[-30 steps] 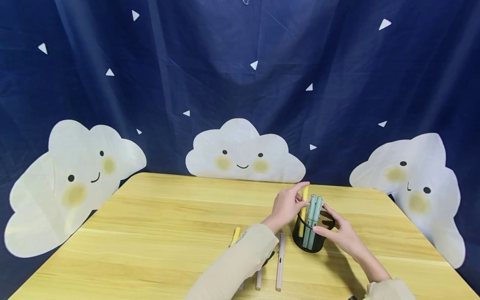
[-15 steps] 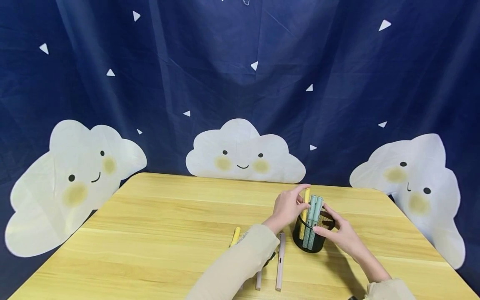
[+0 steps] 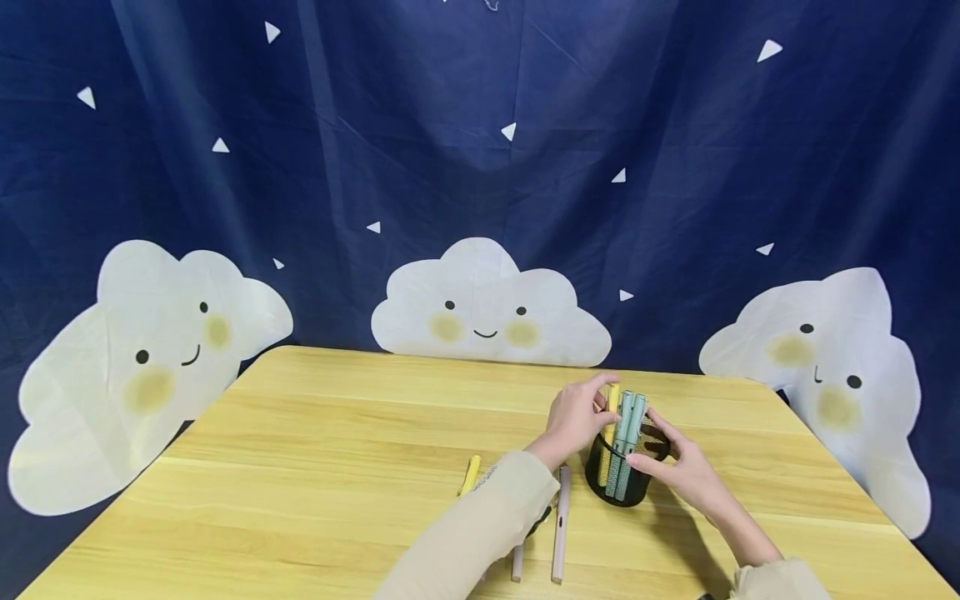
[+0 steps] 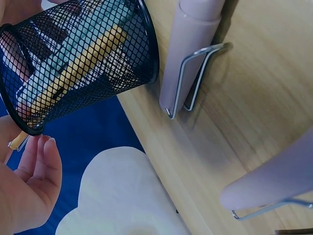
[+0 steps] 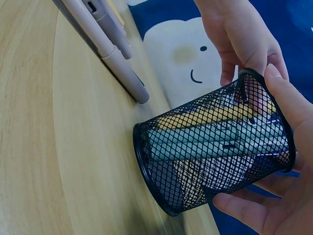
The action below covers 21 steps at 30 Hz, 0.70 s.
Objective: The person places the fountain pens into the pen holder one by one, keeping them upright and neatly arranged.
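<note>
A black mesh pen holder (image 3: 637, 490) stands upright on the table. My right hand (image 3: 693, 475) grips it from the right, thumb in front and fingers around the rim. My left hand (image 3: 572, 421) pinches the top of a yellow pen (image 3: 613, 398), whose lower part is inside the holder. Two green pens (image 3: 634, 417) lean side by side within, right of the yellow one. Through the mesh in the right wrist view, the green pens (image 5: 190, 142) and the yellow pen (image 5: 195, 116) show below the rim.
Lilac pens (image 3: 560, 533) lie on the wooden table (image 3: 300, 467) left of the holder. Another yellow pen (image 3: 470, 475) and a dark item (image 3: 538, 521) are partly covered by the left sleeve (image 3: 480, 525). A dark blue cloud-print curtain (image 3: 450, 183) hangs behind.
The yellow pen has sunk lower into the holder, the left hand coming down slightly with it. My right hand and the holder keep their place.
</note>
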Motion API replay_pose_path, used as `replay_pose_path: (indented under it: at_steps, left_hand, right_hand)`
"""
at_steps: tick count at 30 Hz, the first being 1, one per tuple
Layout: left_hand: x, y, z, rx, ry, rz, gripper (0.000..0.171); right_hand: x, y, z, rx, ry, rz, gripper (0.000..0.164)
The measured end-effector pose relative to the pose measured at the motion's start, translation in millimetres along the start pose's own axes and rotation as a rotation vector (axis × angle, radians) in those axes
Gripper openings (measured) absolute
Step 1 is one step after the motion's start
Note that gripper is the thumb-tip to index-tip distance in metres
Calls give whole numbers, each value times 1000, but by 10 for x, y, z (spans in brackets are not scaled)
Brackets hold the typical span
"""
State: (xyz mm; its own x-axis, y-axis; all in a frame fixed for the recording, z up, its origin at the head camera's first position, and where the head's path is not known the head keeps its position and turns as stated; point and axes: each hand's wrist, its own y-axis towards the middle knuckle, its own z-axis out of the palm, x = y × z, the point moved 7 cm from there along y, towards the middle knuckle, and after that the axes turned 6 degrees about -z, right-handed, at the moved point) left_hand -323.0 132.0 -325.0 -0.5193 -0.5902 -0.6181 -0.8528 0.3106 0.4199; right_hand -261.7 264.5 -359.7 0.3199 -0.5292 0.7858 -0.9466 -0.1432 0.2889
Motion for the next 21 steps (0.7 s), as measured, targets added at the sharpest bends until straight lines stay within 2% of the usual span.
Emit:
replay_pose_path:
  at_steps: [6, 14, 21]
  left_hand:
    - [-11, 3, -3, 10, 4, -12, 39]
    - [-14, -9, -6, 8, 14, -13, 41]
    - [-1, -9, -28, -24, -15, 4, 48]
  right_hand:
    - [14, -1, -7, -11, -19, -11, 76]
    - [28, -4, -15, -21, -17, -17, 77]
    - [31, -6, -11, -20, -17, -23, 76]
